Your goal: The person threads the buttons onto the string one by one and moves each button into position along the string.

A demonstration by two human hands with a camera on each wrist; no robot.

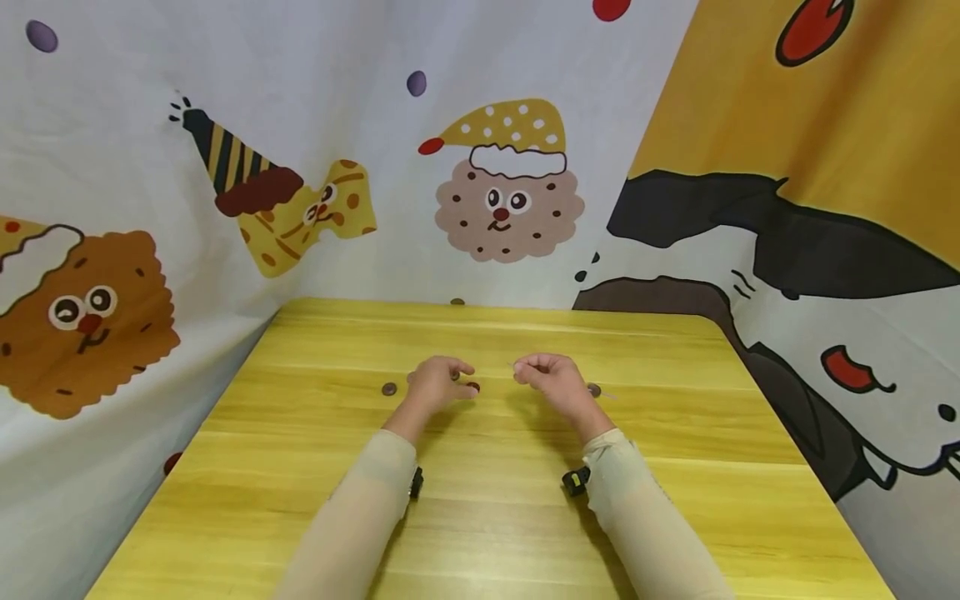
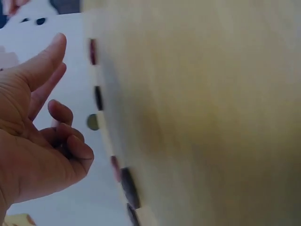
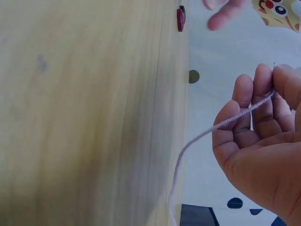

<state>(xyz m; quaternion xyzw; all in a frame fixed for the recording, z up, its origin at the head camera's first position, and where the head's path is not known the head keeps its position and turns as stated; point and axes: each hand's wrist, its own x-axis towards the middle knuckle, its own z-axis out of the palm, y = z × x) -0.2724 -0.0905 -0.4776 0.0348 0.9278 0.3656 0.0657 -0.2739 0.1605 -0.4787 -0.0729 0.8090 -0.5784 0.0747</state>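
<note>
My left hand [image 1: 432, 385] hovers over the table among small button-like discs, with nothing in its grasp. Its thumb and forefinger stretch forward while the other fingers curl loosely. A dark red disc [image 1: 474, 387] lies right by the fingertips, and a brown disc [image 1: 389, 389] sits to the left. My right hand [image 1: 555, 385] pinches a pale purple yarn [image 3: 202, 135] between thumb and forefinger. A fine dark tip [image 3: 274, 65] pokes out above that pinch. The yarn runs across the fingers and hangs down toward the table.
Beside the right wrist lies another brown disc [image 1: 595, 389], the yarn's end showing next to it. The wooden table [image 1: 495, 533] reaches back to a cartoon-printed cloth [image 1: 360, 250]. In the left wrist view several discs, among them a dark disc [image 2: 130, 188], stand edge-on in a row.
</note>
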